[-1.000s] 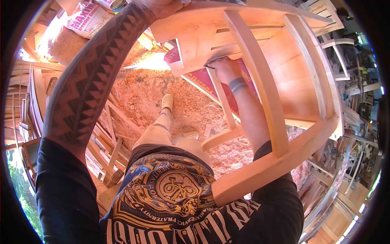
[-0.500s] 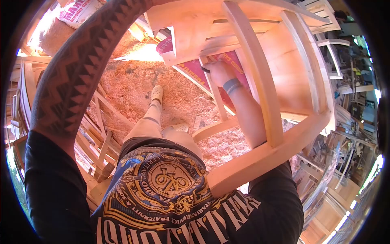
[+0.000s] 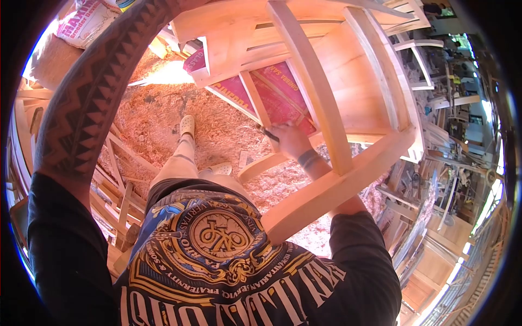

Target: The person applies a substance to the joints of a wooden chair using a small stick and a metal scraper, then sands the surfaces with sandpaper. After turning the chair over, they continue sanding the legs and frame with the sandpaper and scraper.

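Note:
A pale wooden chair frame lies tilted across the upper right, its curved legs and rails toward me. My right hand is inside the frame, fingers curled round a small dark-tipped tool beside a narrow wooden rail. What kind of tool it is cannot be made out. Behind that rail is a red printed panel. My left arm reaches up along the left side to the top edge; the left hand itself is out of the picture.
Wood shavings cover the floor round my feet. Wooden offcuts are piled at the left. A printed sack stands at the upper left. More chair frames and stacked wood lie at the right.
My right hand has moved down along the narrow rail, toward its lower end. The chair frame and surroundings have shifted left in the view.

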### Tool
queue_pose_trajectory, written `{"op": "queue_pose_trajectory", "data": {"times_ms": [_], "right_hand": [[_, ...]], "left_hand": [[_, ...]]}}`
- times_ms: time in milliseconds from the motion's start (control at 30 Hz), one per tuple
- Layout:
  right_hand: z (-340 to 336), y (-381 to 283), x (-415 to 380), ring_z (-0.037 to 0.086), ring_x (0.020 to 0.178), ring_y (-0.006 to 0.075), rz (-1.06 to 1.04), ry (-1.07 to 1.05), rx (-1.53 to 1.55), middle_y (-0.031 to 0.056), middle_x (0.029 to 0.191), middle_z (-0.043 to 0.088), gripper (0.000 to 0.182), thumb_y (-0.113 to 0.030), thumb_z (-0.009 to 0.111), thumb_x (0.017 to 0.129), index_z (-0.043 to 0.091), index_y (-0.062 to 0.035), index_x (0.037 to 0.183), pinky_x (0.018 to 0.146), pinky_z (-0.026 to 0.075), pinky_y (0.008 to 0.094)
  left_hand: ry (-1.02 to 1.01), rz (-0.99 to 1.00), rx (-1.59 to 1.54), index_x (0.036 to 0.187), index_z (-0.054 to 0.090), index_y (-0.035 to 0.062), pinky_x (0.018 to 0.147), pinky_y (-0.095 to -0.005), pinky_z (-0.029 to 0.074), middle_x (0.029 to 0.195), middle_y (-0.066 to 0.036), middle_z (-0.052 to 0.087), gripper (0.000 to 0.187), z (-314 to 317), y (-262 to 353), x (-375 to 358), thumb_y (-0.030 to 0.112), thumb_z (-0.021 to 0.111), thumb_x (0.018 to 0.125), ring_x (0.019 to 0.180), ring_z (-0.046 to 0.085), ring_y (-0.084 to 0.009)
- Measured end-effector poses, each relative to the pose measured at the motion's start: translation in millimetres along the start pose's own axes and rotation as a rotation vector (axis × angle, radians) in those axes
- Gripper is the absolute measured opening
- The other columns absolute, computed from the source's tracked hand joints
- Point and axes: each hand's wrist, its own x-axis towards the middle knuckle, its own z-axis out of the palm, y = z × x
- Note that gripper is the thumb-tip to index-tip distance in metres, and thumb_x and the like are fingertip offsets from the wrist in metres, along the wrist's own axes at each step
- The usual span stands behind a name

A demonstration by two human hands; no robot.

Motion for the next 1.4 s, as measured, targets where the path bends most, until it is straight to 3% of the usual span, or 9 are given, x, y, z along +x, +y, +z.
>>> {"op": "queue_pose_trajectory", "data": {"times_ms": [267, 467, 500, 600, 733, 767, 1000, 1267, 1400], "right_hand": [[-22, -1, -34, 0.064, 0.111, 0.0292, 0.061, -0.071, 0.206, 0.0104, 0.118, 0.073, 0.045, -0.002, 0.062, 0.082, 0.072, -0.0138, 0.125, 0.1, 0.05, 0.0419], [-69, -27, -39, 0.067, 0.112, 0.0265, 0.044, 0.502, 0.698, 0.0128, 0.117, 0.074, 0.034, 0.006, 0.063, 0.089, 0.075, -0.0081, 0.118, 0.096, 0.053, 0.0377], [-109, -46, -42, 0.068, 0.111, 0.0286, 0.012, 0.537, 0.685, 0.0138, 0.118, 0.074, 0.028, 0.007, 0.064, 0.091, 0.074, -0.0027, 0.116, 0.095, 0.053, 0.037], [-109, -75, -38, 0.068, 0.112, 0.0319, -0.076, 0.805, 0.824, 0.0158, 0.118, 0.073, 0.026, 0.007, 0.063, 0.093, 0.072, 0.0012, 0.116, 0.096, 0.052, 0.0387], [-102, -116, -28, 0.065, 0.119, 0.03, -0.048, 0.792, 1.32, 0.0193, 0.13, 0.066, 0.034, -0.006, 0.054, 0.102, 0.061, 0.0061, 0.133, 0.103, 0.049, 0.0395], [-97, -127, -23, 0.059, 0.129, 0.0315, -0.047, 0.801, 1.491, 0.0193, 0.135, 0.065, 0.037, -0.004, 0.057, 0.1, 0.06, 0.0062, 0.136, 0.11, 0.044, 0.0395], [-148, -162, -12, 0.06, 0.129, 0.0346, -0.08, 0.849, 0.953, 0.0205, 0.141, 0.06, 0.041, 0.0, 0.055, 0.099, 0.059, 0.0029, 0.139, 0.108, 0.047, 0.0385], [-147, -167, -17, 0.067, 0.11, 0.0305, 0.054, 0.767, 0.611, 0.0182, 0.125, 0.066, 0.035, -0.004, 0.064, 0.099, 0.062, -0.0006, 0.133, 0.094, 0.054, 0.0399], [-132, -175, 1, 0.066, 0.118, 0.0259, 0.264, 0.914, 1.631, 0.0171, 0.134, 0.064, 0.034, -0.011, 0.054, 0.106, 0.057, 0.0037, 0.137, 0.101, 0.054, 0.0391]], "left_hand": [[0.056, 0.025, 0.022, 0.128, 0.058, -0.0067, 0.104, -0.0485, 0.056, 0.118, -0.021, 0.071, 0.034, 2, -3, -1, 0.015, 0.055, 0.101, 0.108, 0.072, -0.0348], [0.022, -0.225, 0.094, 0.123, 0.07, 0.0004, 0.094, -0.0362, 0.055, 0.109, -0.012, 0.073, 0.031, 27, -32, -131, 0.014, 0.068, 0.095, 0.1, 0.07, -0.0207], [0.176, -0.316, -0.006, 0.119, 0.068, -0.0053, 0.108, -0.0383, 0.047, 0.117, -0.017, 0.07, 0.034, 41, -53, -165, 0.019, 0.069, 0.096, 0.114, 0.066, -0.0238], [0.383, -0.63, -0.266, 0.123, 0.064, -0.0035, 0.104, -0.0458, 0.053, 0.116, -0.016, 0.071, 0.033, -4, -133, -236, 0.015, 0.06, 0.096, 0.108, 0.069, -0.0281], [0.697, -0.59, -0.537, 0.131, 0.056, -0.0006, 0.103, -0.05, 0.054, 0.123, -0.016, 0.068, 0.036, 9, -181, -246, 0.018, 0.052, 0.1, 0.112, 0.069, -0.032], [0.696, -0.565, -0.518, 0.131, 0.057, 0.0004, 0.102, -0.0504, 0.055, 0.123, -0.016, 0.069, 0.036, 16, -182, -240, 0.02, 0.051, 0.101, 0.111, 0.069, -0.0321], [0.592, -0.34, -0.394, 0.131, 0.057, 0.0014, 0.097, -0.0508, 0.056, 0.124, -0.015, 0.068, 0.037, 26, -152, -227, 0.023, 0.046, 0.103, 0.112, 0.069, -0.031], [0.365, -0.184, -0.182, 0.135, 0.051, -0.0053, 0.093, -0.0459, 0.061, 0.123, -0.017, 0.066, 0.036, 34, -73, -218, 0.004, 0.051, 0.101, 0.112, 0.069, -0.031], [0.23, -0.214, -0.085, 0.135, 0.056, -0.002, 0.085, -0.0401, 0.062, 0.121, -0.014, 0.069, 0.035, 29, -45, -207, 0.006, 0.055, 0.101, 0.11, 0.069, -0.0248]]}}
